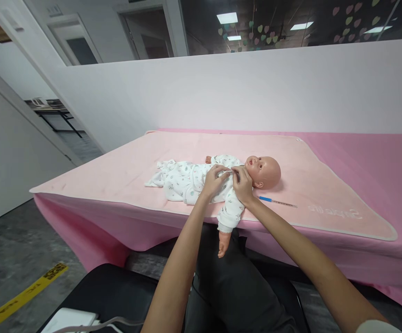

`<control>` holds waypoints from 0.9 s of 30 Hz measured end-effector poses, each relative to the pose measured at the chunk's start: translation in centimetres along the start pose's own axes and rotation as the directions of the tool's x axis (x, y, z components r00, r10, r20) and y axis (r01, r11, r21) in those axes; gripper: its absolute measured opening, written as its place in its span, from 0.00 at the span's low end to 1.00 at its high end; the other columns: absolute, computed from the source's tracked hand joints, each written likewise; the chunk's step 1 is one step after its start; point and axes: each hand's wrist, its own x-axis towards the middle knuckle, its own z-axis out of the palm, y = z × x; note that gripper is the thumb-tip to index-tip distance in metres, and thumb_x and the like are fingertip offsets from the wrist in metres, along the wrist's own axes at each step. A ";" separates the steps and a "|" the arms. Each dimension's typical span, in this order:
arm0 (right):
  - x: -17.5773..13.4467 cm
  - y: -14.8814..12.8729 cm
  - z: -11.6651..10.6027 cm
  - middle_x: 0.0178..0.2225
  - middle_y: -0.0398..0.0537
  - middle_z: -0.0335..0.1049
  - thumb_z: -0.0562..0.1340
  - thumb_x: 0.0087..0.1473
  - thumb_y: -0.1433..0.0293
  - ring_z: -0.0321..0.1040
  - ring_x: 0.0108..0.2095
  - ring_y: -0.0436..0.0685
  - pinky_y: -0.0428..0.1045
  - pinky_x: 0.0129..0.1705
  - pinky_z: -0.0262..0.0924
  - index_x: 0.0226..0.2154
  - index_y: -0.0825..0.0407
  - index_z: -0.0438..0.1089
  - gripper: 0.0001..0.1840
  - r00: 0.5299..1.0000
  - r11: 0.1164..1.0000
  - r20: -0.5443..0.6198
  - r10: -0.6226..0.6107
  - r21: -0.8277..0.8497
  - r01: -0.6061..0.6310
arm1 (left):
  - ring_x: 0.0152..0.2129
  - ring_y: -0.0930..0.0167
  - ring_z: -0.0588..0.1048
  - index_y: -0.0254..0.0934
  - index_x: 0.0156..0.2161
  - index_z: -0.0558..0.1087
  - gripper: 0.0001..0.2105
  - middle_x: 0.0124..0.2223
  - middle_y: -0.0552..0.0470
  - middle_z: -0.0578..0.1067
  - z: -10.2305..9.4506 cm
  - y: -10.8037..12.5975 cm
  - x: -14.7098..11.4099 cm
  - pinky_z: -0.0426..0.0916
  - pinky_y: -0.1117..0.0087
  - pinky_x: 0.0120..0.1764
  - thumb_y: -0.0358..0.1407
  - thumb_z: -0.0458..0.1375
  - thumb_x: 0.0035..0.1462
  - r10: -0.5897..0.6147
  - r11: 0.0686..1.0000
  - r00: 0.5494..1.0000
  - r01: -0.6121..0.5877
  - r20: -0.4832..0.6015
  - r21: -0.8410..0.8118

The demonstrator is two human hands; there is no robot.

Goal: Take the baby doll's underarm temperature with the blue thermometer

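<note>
Head view: your left hand (215, 181) and right hand (242, 184) meet on the chest of the baby doll (218, 182), each grip pinching the white patterned romper (183, 181) at its collar. The doll lies near the front edge of the table (377, 162), on the pink blanket (124, 171). A blue-tipped thermometer (276, 201) rests beside its head. Keep both pinches close together and the fabric taut, judging by the small fastening.

Doll (201, 181) lies on blanket (325, 185); thermometer (277, 201) right of it.
</note>
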 end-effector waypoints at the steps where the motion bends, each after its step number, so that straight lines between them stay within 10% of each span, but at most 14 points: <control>1: 0.0 -0.1 0.0 0.32 0.46 0.68 0.51 0.55 0.76 0.66 0.35 0.53 0.49 0.39 0.63 0.34 0.50 0.64 0.09 1.000 1.000 -0.004 -0.012 0.004 0.012 | 0.38 0.71 0.70 0.37 0.33 0.74 0.05 0.37 0.52 0.71 0.0 0.1 0.0 0.62 0.69 0.46 0.33 0.56 0.51 0.000 1.000 1.000 0.000 -0.002 0.008; 27: 0.1 -0.2 0.0 0.33 0.48 0.68 0.49 0.55 0.74 0.66 0.36 0.54 0.51 0.40 0.62 0.34 0.50 0.64 0.09 0.998 0.999 0.024 0.050 -0.019 -0.049 | 0.36 0.71 0.71 0.36 0.31 0.74 0.07 0.35 0.51 0.72 0.0 0.1 0.0 0.63 0.69 0.43 0.39 0.58 0.50 -0.027 1.000 1.000 0.027 0.002 -0.010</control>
